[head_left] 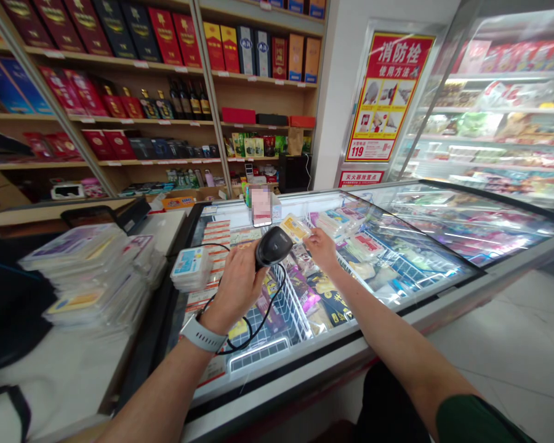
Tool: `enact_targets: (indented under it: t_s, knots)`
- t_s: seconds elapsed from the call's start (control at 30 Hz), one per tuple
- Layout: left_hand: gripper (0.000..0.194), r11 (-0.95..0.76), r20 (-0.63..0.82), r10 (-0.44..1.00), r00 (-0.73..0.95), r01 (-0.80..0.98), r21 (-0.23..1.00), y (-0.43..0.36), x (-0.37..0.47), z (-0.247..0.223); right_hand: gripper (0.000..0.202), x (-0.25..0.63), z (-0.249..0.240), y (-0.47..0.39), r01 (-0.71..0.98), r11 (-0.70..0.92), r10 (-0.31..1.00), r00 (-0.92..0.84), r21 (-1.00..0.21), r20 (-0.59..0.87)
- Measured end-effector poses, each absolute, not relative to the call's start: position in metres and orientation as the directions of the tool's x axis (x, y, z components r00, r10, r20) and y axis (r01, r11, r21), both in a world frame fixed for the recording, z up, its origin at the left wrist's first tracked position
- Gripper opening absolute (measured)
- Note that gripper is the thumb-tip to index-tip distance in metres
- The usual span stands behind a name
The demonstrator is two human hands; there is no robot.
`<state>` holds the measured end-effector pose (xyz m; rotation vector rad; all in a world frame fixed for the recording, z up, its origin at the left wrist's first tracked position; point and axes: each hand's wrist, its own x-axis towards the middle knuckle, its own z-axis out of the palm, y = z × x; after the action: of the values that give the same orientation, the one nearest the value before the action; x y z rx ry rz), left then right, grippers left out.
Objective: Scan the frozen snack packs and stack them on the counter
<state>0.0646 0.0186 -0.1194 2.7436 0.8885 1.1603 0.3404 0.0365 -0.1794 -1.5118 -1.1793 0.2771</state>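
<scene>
My left hand (pixel 237 277), with a pale watch strap at the wrist, is wrapped round a black barcode scanner (pixel 274 246). A black cable (pixel 277 295) loops down from the scanner over the freezer's glass. My right hand (pixel 322 249) pinches the edge of a flat clear pack with a yellow label (pixel 295 228). The scanner's head is close to this pack. Behind the scanner a phone (pixel 261 207) stands upright with its screen towards me. To the left of my left hand, a short stack of clear packs with a blue label (pixel 190 268) rests on the glass.
A chest freezer (pixel 383 335) with a glass top spans the front, with baskets of packaged food inside. On the left counter (pixel 80 375) stand stacks of clear packs (pixel 101 277). Shelves of boxes and bottles (pixel 189 98) line the back; a lit display fridge (pixel 498 123) is at right.
</scene>
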Motion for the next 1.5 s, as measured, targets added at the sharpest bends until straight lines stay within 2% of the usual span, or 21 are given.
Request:
enact_targets:
  t_s: [0.17,0.43,0.77,0.93,1.03,1.23,1.5]
  knots:
    - [0.05,-0.828,0.633,0.532,0.563,0.504,0.247,0.019,0.065,-0.122,0.026,0.341,-0.177,0.035,0.531,0.127,0.775,0.474,-0.838,0.418]
    - [0.05,-0.822,0.641,0.534,0.551,0.514,0.243,0.02,0.065,-0.124,0.026,0.345,-0.164,0.026,0.531,0.187,0.714,0.505,-0.826,0.486]
    - [0.05,-0.825,0.643,0.533,0.55,0.507,0.251,0.018,0.065,-0.117,0.03,0.396,-0.15,-0.01,0.664,0.212,0.43,0.596,-0.717,0.678]
    - [0.049,-0.827,0.642,0.53,0.554,0.505,0.246,0.017,0.066,-0.116,0.033,0.439,-0.157,-0.042,0.712,0.097,0.275,0.653,-0.696,0.706]
    - [0.049,-0.824,0.646,0.531,0.548,0.511,0.245,0.016,0.066,-0.117,0.032,0.464,-0.165,-0.065,0.792,-0.028,0.213,0.601,-0.61,0.771]
    - [0.049,-0.828,0.635,0.526,0.566,0.512,0.229,0.018,0.067,-0.122,0.027,0.494,-0.182,-0.088,0.867,-0.241,0.348,0.497,-0.437,0.795]
    - [0.048,-0.826,0.636,0.527,0.564,0.516,0.227,0.019,0.067,-0.122,0.025,0.49,-0.185,-0.08,0.887,-0.343,0.504,0.451,-0.308,0.737]
